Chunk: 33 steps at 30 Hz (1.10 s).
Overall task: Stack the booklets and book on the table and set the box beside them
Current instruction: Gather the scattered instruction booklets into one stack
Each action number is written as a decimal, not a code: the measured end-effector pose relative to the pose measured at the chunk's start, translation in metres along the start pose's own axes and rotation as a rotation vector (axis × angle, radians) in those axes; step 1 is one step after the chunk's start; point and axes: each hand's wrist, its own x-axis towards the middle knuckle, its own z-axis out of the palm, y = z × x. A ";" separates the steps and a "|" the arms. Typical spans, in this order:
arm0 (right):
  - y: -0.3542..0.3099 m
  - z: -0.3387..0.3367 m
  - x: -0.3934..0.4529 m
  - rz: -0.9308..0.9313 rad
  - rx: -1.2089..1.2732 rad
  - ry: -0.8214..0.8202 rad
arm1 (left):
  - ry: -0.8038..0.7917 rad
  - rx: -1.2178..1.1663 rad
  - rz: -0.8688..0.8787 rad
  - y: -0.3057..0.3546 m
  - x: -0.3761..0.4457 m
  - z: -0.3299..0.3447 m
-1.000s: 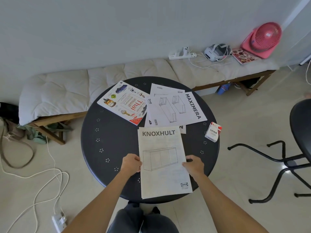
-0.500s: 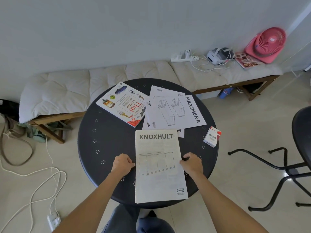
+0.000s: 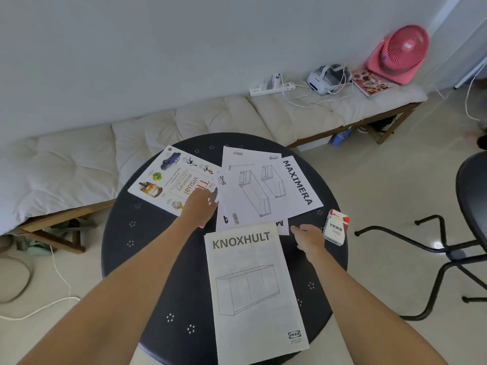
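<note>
On the round black table (image 3: 147,262) the KNOXHULT booklet (image 3: 253,293) lies nearest me, its lower edge hanging over the rim. Beyond it the MAXIMERA booklet (image 3: 268,188) lies on top of another white booklet (image 3: 229,219). At the far left lies the Thai visual dictionary book (image 3: 168,177). My left hand (image 3: 199,206) rests on the book's near right corner, fingers spread, at the booklets' left edge. My right hand (image 3: 307,239) is on the table between the booklets and the small white and red VESS box (image 3: 336,227), fingers extended, holding nothing.
A cushioned bench (image 3: 210,119) runs along the wall behind the table, carrying a power strip (image 3: 271,86), a headset (image 3: 325,79), a magazine (image 3: 370,83) and a pink fan (image 3: 400,54). A black chair (image 3: 469,214) stands to the right. Cables lie on the floor at left.
Both hands left the sides of the KNOXHULT booklet and moved forward: the left onto the book's corner, the right toward the box. The camera view moved closer.
</note>
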 end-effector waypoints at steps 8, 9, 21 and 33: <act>-0.021 0.012 0.029 0.174 0.288 0.079 | -0.082 0.025 0.120 0.038 0.078 0.003; -0.024 0.013 0.033 0.199 0.313 0.081 | -0.097 0.041 0.131 0.040 0.087 0.005; -0.038 0.022 0.064 0.406 0.547 0.071 | -0.142 0.140 0.111 0.036 0.148 0.024; -0.068 0.033 0.071 0.263 0.569 0.056 | -0.060 0.036 0.101 0.056 0.172 -0.009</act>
